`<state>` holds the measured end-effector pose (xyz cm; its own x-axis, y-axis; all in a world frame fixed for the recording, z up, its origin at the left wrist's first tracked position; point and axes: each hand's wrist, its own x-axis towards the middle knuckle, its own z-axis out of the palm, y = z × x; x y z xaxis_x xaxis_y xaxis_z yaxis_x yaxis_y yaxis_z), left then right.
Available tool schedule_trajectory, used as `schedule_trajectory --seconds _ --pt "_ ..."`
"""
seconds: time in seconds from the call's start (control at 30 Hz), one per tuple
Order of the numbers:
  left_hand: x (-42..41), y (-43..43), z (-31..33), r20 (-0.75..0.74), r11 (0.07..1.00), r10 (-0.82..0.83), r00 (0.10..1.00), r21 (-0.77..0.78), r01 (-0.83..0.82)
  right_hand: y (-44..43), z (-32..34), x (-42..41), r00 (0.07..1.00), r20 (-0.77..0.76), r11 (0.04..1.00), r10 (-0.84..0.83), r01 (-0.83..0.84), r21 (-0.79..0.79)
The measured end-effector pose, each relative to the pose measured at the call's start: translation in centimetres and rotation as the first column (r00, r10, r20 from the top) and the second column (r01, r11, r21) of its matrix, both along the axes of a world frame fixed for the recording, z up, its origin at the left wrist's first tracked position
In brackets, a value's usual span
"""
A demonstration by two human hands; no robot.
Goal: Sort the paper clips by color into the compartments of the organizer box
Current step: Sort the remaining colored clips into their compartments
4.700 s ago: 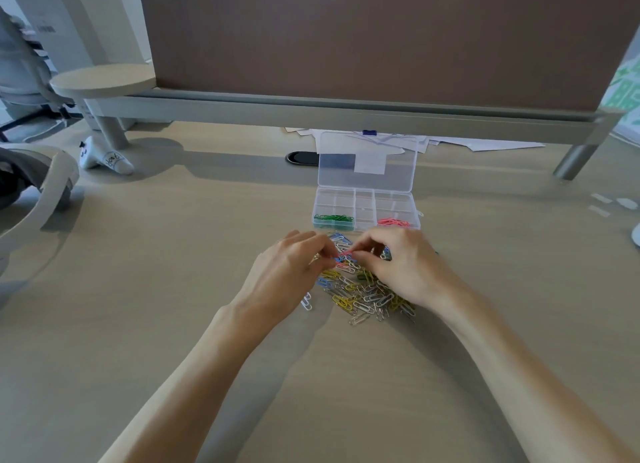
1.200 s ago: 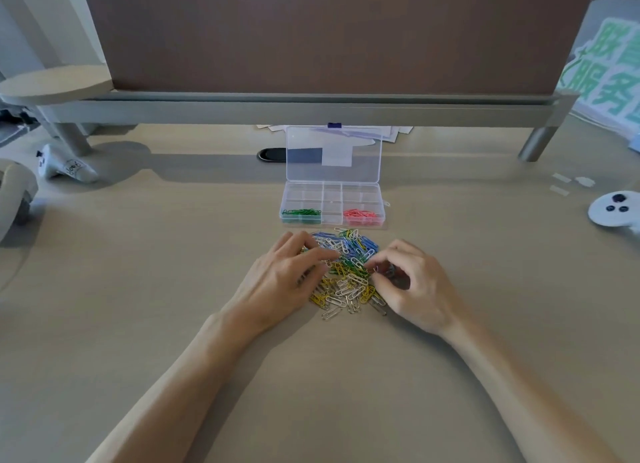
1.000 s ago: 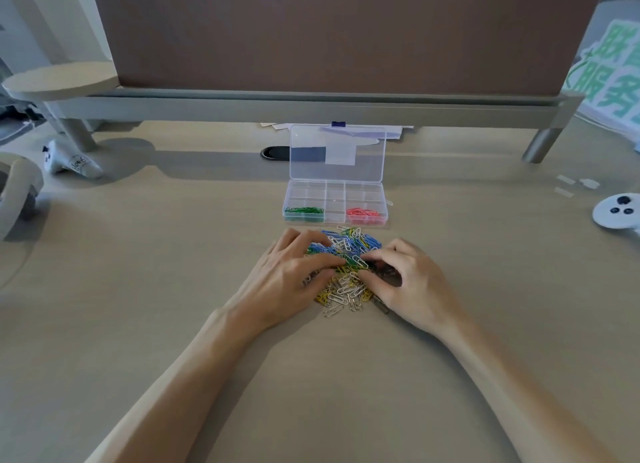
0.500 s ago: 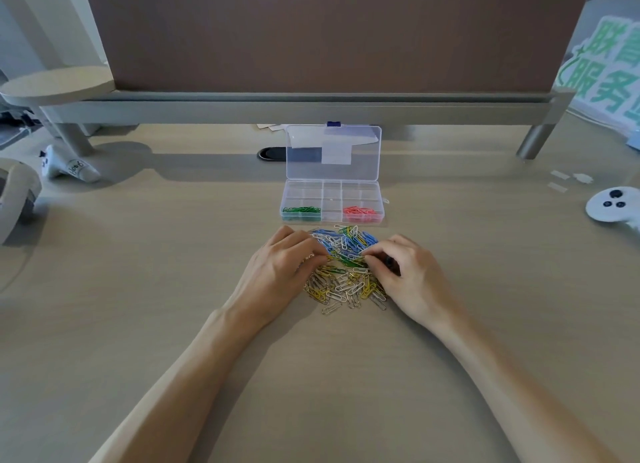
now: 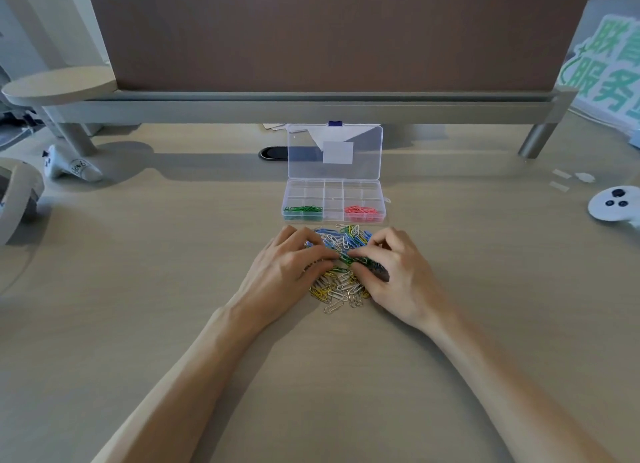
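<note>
From where I stand, the right hand [image 5: 391,272] pinches a small bunch of green clips [image 5: 358,260] between curled thumb and forefinger. Their long axis runs sideways from its fingertips toward the left hand [image 5: 287,272], whose fingers rest nearly straight on the loose pile [image 5: 341,286]. In the organizer box [image 5: 353,194], the sorted greens [image 5: 303,209] lie straight ahead of the left hand and ahead-left of the right, so the left looks nearer.

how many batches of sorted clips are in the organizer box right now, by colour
green batch: 1
pink batch: 1
total in the organizer box: 2
</note>
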<state>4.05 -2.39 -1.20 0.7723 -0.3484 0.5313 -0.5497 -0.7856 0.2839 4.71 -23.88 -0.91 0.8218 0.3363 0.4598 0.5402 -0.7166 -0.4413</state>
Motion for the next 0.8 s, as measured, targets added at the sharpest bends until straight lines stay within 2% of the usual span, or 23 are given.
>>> schedule_trajectory --seconds 0.3,0.5,0.8 --pt "0.06 0.13 0.31 -0.088 0.996 0.015 0.996 -0.089 -0.023 0.79 0.26 0.15 0.997 -0.037 0.998 -0.061 0.060 -0.034" --pt "-0.05 0.08 0.36 -0.033 0.994 0.071 0.997 -0.077 -0.073 0.67 -0.09 0.32 0.997 -0.013 0.997 -0.079 0.079 0.000" --pt "0.11 0.12 0.47 -0.063 0.971 0.180 0.982 -0.147 -0.188 0.97 0.57 -0.11 0.979 0.167 0.991 -0.116 0.103 0.083"
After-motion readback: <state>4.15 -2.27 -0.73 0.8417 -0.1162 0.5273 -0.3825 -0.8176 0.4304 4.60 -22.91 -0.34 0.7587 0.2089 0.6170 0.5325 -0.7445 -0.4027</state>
